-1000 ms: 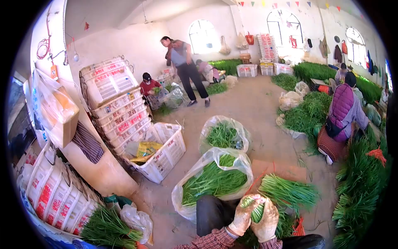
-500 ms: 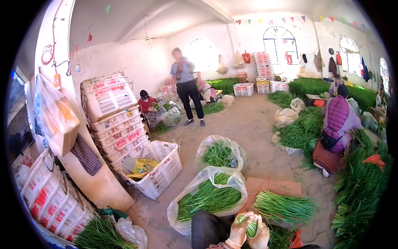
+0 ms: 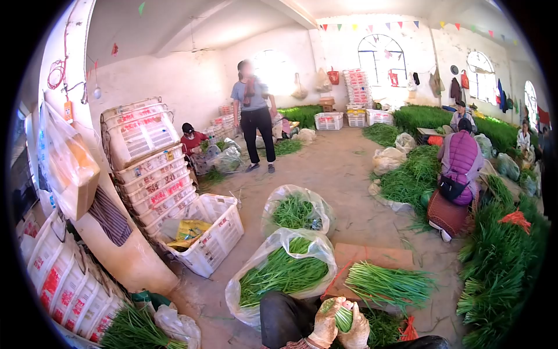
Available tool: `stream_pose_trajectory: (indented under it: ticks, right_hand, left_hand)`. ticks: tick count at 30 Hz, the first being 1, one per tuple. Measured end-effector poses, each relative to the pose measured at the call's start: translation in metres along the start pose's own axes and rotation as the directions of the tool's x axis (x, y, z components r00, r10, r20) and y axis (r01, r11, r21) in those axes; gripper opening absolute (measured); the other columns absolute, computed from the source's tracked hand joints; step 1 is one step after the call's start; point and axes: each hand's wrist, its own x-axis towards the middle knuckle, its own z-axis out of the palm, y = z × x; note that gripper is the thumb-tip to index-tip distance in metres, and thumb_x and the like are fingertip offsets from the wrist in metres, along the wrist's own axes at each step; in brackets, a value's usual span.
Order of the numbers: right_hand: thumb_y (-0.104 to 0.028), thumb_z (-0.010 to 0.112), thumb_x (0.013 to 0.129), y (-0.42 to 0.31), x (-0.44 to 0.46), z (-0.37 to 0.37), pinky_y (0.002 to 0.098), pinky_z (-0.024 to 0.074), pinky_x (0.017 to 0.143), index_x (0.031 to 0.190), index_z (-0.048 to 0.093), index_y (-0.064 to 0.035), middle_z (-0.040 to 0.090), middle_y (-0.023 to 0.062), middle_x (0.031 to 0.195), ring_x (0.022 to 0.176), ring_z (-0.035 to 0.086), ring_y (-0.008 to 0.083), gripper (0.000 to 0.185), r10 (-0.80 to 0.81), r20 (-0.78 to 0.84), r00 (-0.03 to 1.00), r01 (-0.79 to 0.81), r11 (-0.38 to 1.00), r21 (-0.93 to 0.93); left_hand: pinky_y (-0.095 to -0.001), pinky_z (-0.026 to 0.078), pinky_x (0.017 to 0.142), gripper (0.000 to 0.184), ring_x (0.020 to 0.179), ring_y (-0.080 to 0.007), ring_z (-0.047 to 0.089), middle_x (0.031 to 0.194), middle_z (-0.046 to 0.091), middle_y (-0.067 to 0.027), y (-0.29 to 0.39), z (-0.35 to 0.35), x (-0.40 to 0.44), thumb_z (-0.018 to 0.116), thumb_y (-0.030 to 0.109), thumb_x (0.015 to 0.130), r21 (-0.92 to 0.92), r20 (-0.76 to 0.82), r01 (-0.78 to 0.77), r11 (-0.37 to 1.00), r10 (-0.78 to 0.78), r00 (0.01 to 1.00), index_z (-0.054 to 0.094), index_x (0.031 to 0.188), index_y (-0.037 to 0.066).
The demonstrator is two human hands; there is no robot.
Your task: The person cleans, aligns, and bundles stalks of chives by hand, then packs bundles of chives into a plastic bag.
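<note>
Holding hands: the bunch [image 3: 344,319] is gripped between the left hand [image 3: 324,323] and the right hand [image 3: 355,333]; in each, the grip is closed around it.
Bunch: held at 5 o'clock in the view, stalks side by side.
Board [image 3: 390,255]: laid on the floor at 1 o'clock from the bunch, partly covered by spread stalks [image 3: 389,284].
Near bag [image 3: 235,294]: filled with greens, set at 10 o'clock from the bunch.
Far bag [image 3: 324,212]: placed just beyond, at 11.
Red strands [image 3: 408,330]: left at 3 o'clock from the bunch.
</note>
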Motion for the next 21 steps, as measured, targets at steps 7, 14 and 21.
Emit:
stream_pose_trajectory:
  ticks: [7, 14, 21]
  right_hand:
    - [-0.029, 0.08, 0.074, 0.0, 0.002, 0.005, 0.0453, 0.0528, 0.084, 0.144, 0.051, -0.0091, 0.069, 0.0153, 0.104, 0.093, 0.067, 0.0347, 0.078, 0.066, 0.105, 0.992, -0.064, 0.998, -0.016]
    - [-0.014, 0.079, 0.074, 0.003, 0.017, -0.012, 0.0396, 0.0566, 0.085, 0.138, 0.053, -0.0091, 0.069, 0.0147, 0.109, 0.096, 0.07, 0.0318, 0.07, 0.039, 0.135, 0.99, -0.067, 0.976, 0.209]
    - [-0.013, 0.075, 0.081, 0.042, 0.074, -0.069, 0.0368, 0.0543, 0.08, 0.143, 0.049, -0.0007, 0.066, 0.008, 0.095, 0.084, 0.064, 0.0215, 0.069, 0.298, 0.287, 0.91, -0.294, -0.023, 0.955]
  left_hand:
    - [-0.0369, 0.053, 0.091, 0.014, 0.093, -0.0217, 0.062, 0.093, 0.063, -0.0059, 0.014, 0.007, -0.007, 0.068, 0.016, 0.097, -0.1, 0.081, -0.034, 0.994, 0.042, 0.996, 0.063, 0.103, 0.004]
    - [-0.0434, 0.046, 0.108, 0.03, 0.117, -0.0278, 0.06, 0.122, 0.062, -0.0131, 0.054, 0.02, 0.004, 0.06, 0.018, 0.102, -0.005, 0.273, -0.091, 0.996, 0.089, 0.958, 0.058, 0.125, 0.0]
    - [-0.0487, 0.033, 0.12, 0.076, 0.142, -0.0342, 0.042, 0.152, 0.044, -0.0208, 0.123, -0.024, 0.026, 0.051, 0.055, 0.102, 0.242, 0.258, -0.277, 0.93, 0.214, 0.942, 0.037, 0.151, -0.001]
